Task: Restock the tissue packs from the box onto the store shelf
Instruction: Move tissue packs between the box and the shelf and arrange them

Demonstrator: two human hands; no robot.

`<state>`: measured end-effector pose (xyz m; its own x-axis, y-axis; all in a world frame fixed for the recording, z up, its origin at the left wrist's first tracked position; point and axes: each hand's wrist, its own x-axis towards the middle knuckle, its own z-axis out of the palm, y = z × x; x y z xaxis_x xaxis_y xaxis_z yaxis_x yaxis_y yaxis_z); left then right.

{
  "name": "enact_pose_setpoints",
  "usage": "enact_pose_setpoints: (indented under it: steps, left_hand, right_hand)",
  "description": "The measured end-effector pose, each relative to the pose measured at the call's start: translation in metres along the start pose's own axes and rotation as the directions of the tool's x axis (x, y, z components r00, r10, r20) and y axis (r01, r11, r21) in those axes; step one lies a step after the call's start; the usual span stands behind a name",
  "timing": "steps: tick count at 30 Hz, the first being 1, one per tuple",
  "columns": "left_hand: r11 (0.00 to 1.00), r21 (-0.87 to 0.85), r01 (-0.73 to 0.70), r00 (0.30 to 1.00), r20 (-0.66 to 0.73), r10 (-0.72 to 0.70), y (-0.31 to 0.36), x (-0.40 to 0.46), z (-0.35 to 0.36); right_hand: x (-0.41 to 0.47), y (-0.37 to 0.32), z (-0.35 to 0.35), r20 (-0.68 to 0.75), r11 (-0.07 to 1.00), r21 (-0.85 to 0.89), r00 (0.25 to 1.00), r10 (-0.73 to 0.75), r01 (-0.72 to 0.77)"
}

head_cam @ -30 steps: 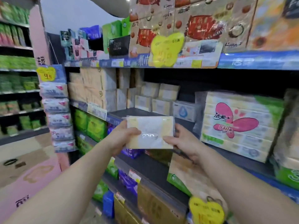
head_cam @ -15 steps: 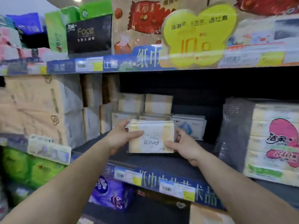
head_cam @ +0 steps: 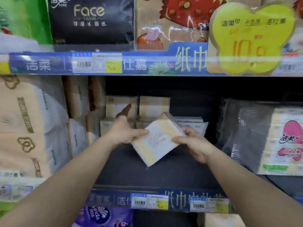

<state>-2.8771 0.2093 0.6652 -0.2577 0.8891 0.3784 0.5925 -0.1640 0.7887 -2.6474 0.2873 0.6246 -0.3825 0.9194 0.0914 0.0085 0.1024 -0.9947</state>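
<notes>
A white and pale-yellow tissue pack (head_cam: pixel 155 141) hangs tilted above the dark shelf board (head_cam: pixel 157 171), inside the middle shelf bay. My left hand (head_cam: pixel 126 130) pinches its left edge with the thumb on top, the index finger pointing up behind. My right hand (head_cam: pixel 193 143) grips its right edge, thumb across the front. Behind it, similar beige tissue packs (head_cam: pixel 137 108) stand stacked at the back of the shelf. The box is out of view.
Large beige tissue bundles (head_cam: pixel 29 125) fill the shelf's left side; a wrapped multipack with a pink butterfly (head_cam: pixel 278 141) stands at the right. Flat white packs (head_cam: pixel 195 123) lie behind my right hand. A blue price rail (head_cam: pixel 147 200) edges the shelf; a yellow price sign (head_cam: pixel 250 38) hangs above.
The view has closed in on the shelf. The pack went from upright and facing me to tilted and turned, moved deeper over the shelf board with both hands still on it.
</notes>
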Motion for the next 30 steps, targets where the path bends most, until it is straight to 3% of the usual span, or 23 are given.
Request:
enact_pose_setpoints:
  steps: [1, 3, 4, 6, 8, 11, 14, 16, 19, 21, 23, 25, 26, 28, 30]
  left_hand:
    - [0.977, 0.17, -0.13, 0.99, -0.036, 0.138, 0.008, 0.005, -0.003]
    - [0.854, 0.416, -0.311, 0.944, 0.033, 0.327, 0.022, 0.013, -0.003]
    - [0.811, 0.472, -0.344, 0.936, 0.099, 0.339, 0.025, 0.016, -0.004]
    - [0.817, 0.497, -0.292, 0.953, 0.227, 0.203, 0.02, 0.021, -0.004]
    - [0.892, 0.417, -0.174, 0.929, 0.37, 0.009, 0.003, 0.02, -0.006]
    - [0.991, 0.135, 0.008, 0.914, 0.4, -0.062, -0.035, 0.011, -0.013]
    - [0.984, -0.069, 0.167, 0.934, 0.331, -0.135, -0.067, -0.002, -0.022]
    - [0.96, -0.133, 0.247, 0.931, 0.307, -0.197, -0.084, -0.009, -0.022]
    - [0.918, -0.246, 0.31, 0.916, 0.334, -0.22, -0.098, -0.014, -0.019]
    - [0.907, -0.288, 0.307, 0.934, 0.274, -0.229, -0.099, -0.014, -0.021]
    - [0.908, -0.284, 0.309, 0.948, 0.017, -0.318, -0.102, -0.013, -0.022]
    - [0.916, -0.231, 0.329, 0.86, -0.328, -0.392, -0.11, -0.012, -0.023]
    - [0.919, -0.212, 0.333, 0.821, -0.413, -0.394, -0.113, -0.012, -0.024]
    - [0.923, -0.2, 0.329, 0.828, -0.408, -0.384, -0.114, -0.012, -0.026]
    - [0.925, -0.164, 0.344, 0.882, -0.283, -0.378, -0.114, -0.012, -0.025]
  right_hand:
    - [0.0, -0.014, 0.005, -0.056, 0.996, 0.05, 0.996, -0.064, 0.067]
    - [0.001, -0.035, 0.019, -0.103, 0.98, -0.028, 0.974, -0.201, 0.199]
    - [0.002, -0.041, 0.029, -0.084, 0.961, -0.122, 0.962, -0.258, 0.247]
    - [0.006, -0.045, 0.05, 0.007, 0.915, -0.27, 0.95, -0.311, 0.301]
    - [0.01, -0.044, 0.066, 0.107, 0.884, -0.326, 0.943, -0.316, 0.334]
    - [0.014, -0.041, 0.062, 0.229, 0.789, -0.515, 0.941, -0.25, 0.335]
    - [0.015, -0.018, 0.032, 0.19, 0.773, -0.623, 0.982, -0.002, 0.122]
    - [0.014, 0.006, 0.031, 0.256, 0.774, -0.632, 0.952, 0.169, 0.033]
    - [0.02, 0.029, 0.056, 0.271, 0.813, -0.581, 0.95, 0.152, 0.035]
    - [0.03, 0.032, 0.072, 0.202, 0.835, -0.55, 0.974, 0.101, 0.027]
    - [0.042, 0.034, 0.085, 0.15, 0.855, -0.518, 0.983, 0.108, -0.015]
    - [0.053, 0.034, 0.101, 0.112, 0.869, -0.493, 0.987, 0.117, -0.047]
    - [0.059, 0.035, 0.111, 0.089, 0.869, -0.492, 0.99, 0.114, -0.056]
    - [0.068, 0.038, 0.131, 0.057, 0.88, -0.469, 0.992, 0.109, -0.07]
    - [0.076, 0.043, 0.147, 0.008, 0.905, -0.417, 0.995, 0.099, -0.086]
